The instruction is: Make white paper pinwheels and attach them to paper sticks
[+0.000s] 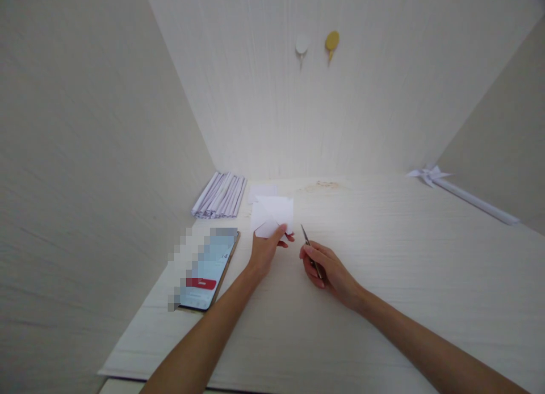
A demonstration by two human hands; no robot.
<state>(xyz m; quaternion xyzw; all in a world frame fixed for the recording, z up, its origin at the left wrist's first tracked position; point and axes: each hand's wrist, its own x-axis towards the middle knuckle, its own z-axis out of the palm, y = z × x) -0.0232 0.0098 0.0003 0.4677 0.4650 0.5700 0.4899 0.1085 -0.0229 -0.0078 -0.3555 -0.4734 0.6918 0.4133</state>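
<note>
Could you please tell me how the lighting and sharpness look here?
Head view: glare washes out the far table, so the white paper in the left hand barely stands out; the wide lens splays the walls; the phone is partly pixelated.

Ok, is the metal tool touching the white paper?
Apart. The head view shows bare table between the tip of the metal tool in the right hand and the white paper pinched by the left hand.

White folded paper [275, 215], white rolled strips [220, 195], a yellow hook [332, 41], pale wood-grain table [383, 258].
</note>
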